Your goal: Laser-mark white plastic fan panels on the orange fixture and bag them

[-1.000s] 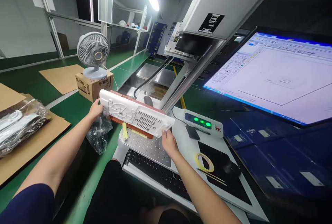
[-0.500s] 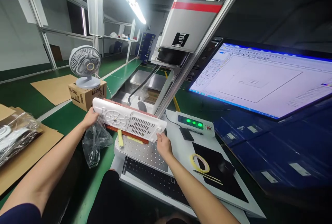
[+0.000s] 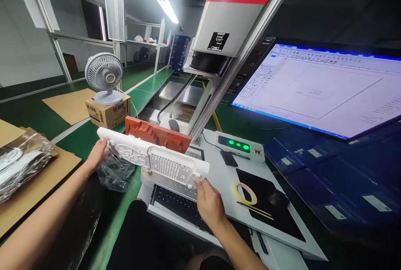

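A long white plastic panel [image 3: 156, 162], with a round spoked pattern at one end and a slotted vent area at the other, is held up in front of me. My left hand [image 3: 97, 153] grips its left end and my right hand [image 3: 209, 199] its right end, thumb on the near face. Just behind the panel stands a reddish-brown fixture block [image 3: 156, 133] with a carved-out shape, apart from the panel. Below them lies a perforated metal plate [image 3: 178, 186], partly hidden by the panel.
Above hangs a machine head [image 3: 233, 21] on a slanted column. A monitor [image 3: 326, 90] is at right. Tape [image 3: 246, 194] and a mouse [image 3: 278, 198] lie on a black mat. At left are a fan [image 3: 105, 76] on a carton [image 3: 109, 112], clear plastic bag [image 3: 117, 174] and wrapped parts [image 3: 23, 163].
The white panel has come away from the reddish-brown fixture, toward me, and tilted. Both hands moved with it, still gripping its ends. More of the fixture shows now.
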Demonstrator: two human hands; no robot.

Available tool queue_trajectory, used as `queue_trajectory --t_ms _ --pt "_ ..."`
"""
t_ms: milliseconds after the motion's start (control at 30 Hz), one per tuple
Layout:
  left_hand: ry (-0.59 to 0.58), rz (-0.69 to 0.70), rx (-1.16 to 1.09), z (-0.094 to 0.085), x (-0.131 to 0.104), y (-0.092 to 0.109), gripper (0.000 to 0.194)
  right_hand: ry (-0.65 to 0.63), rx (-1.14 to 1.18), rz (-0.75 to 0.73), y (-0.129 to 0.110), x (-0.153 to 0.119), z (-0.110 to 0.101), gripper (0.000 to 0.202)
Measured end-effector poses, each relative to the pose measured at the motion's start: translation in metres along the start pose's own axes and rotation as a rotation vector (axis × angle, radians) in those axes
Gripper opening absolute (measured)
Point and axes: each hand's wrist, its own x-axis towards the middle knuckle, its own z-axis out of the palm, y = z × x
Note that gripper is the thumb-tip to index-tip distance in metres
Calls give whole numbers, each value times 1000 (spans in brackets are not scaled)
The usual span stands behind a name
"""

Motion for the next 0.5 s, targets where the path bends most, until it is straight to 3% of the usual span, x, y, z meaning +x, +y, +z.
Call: queue_trajectory --t_ms 133,233,367,500 --pt "-36 -52 -58 -11 -43 7 74 2 45 -250 -19 -51 -10 34" --pt "-39 -101 -93 -18 -75 6 74 -24 116 -442 -31 -94 -12 43" --pt "-15 -185 -120 -32 -111 -2 73 -137 198 -488 -47 -138 -18 65" --pt "51 -225 -136 -46 -138 -8 77 -156 222 -521 -55 -155 -31 65"
